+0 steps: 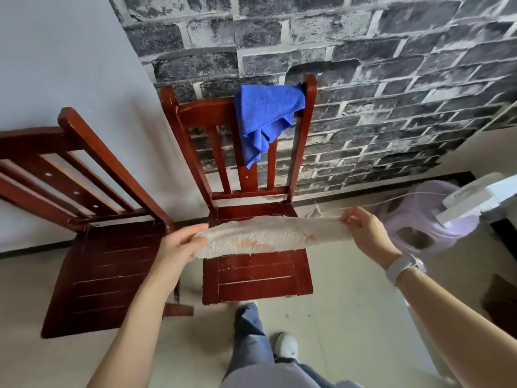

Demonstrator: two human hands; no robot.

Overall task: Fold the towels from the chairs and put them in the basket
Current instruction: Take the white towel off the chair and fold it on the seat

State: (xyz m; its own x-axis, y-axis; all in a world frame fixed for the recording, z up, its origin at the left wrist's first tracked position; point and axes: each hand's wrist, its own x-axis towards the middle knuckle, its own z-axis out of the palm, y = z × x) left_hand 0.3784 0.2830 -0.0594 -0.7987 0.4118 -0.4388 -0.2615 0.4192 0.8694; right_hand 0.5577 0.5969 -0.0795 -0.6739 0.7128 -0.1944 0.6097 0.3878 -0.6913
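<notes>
I hold a white fluffy towel (268, 236) with a faint orange stain stretched flat above the seat of the middle wooden chair (257, 278). My left hand (179, 245) grips its left end and my right hand (366, 231) pinches its right end. A blue towel (263, 119) hangs crumpled over the top rail of that chair's back. A second wooden chair (95, 270) stands to the left with nothing on it. A pale lilac basket (419, 219) sits on the floor to the right, partly hidden by a white object.
A brick-pattern wall (363, 79) runs behind the chairs. A white appliance (475, 200) overlaps the basket at the right edge. My legs and a white shoe (285, 345) are on the light tiled floor below the chair. A dark object (500, 303) lies at the far right.
</notes>
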